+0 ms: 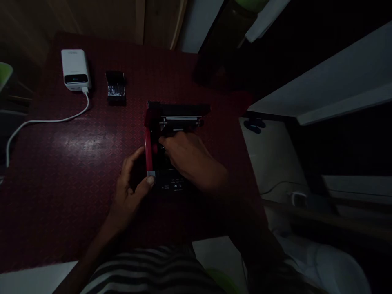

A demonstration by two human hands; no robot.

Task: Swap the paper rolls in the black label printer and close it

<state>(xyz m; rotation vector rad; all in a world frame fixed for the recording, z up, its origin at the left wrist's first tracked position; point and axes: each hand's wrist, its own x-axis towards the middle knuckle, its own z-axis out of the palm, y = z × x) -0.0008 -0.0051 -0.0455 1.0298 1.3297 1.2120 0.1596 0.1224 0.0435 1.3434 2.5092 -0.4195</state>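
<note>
The step in hand appears to be work inside the red-and-black device [167, 177], which sits on the tabletop [76, 171] with its lid [183, 109] raised at 12 o'clock. The right hand [183, 153] enters from 4 o'clock, its fingers bent into the cavity; whether they grip anything there I cannot tell. At 8 o'clock, the left hand [130, 181] is spread open, thumb touching the near-left corner, fingers beside the red wall. The next move seems to call for steadying that corner while the right fingertips work precisely, clear of the lid.
</note>
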